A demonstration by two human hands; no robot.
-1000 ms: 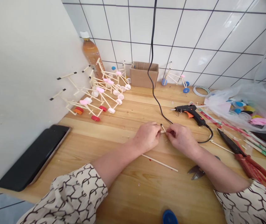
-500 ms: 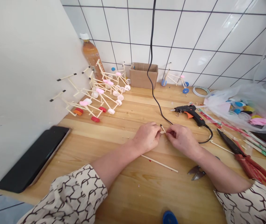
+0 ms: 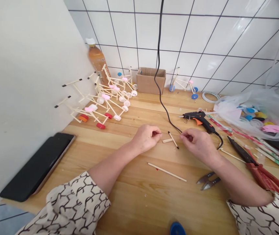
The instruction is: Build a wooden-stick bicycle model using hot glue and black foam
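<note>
Between my hands a small T-shaped piece of thin wooden sticks (image 3: 173, 140) lies on the table, its crossbar tipped black at both ends. My left hand (image 3: 147, 139) is just to the left of it, thumb and index fingertips together and nothing visible in them. To its right, my right hand (image 3: 199, 143) has its fingers curled in a similar pinch, also with nothing showing. Neither hand touches the piece. Nearer to me lies a loose wooden stick (image 3: 167, 172). Beneath my right forearm, thread snips (image 3: 207, 181) are partly covered.
A black glue gun (image 3: 198, 119) lies behind my right hand, its cord running along the table. Red-handled pliers (image 3: 256, 169) and a plastic bag (image 3: 229, 104) of bottle caps are at right. Stick models with cap wheels (image 3: 100, 126), a bottle (image 3: 97, 60) and a phone (image 3: 36, 166) are at left.
My hands have let go of the stick piece and drawn apart, the left to the left and the right to the right. The piece now lies uncovered on the table.
</note>
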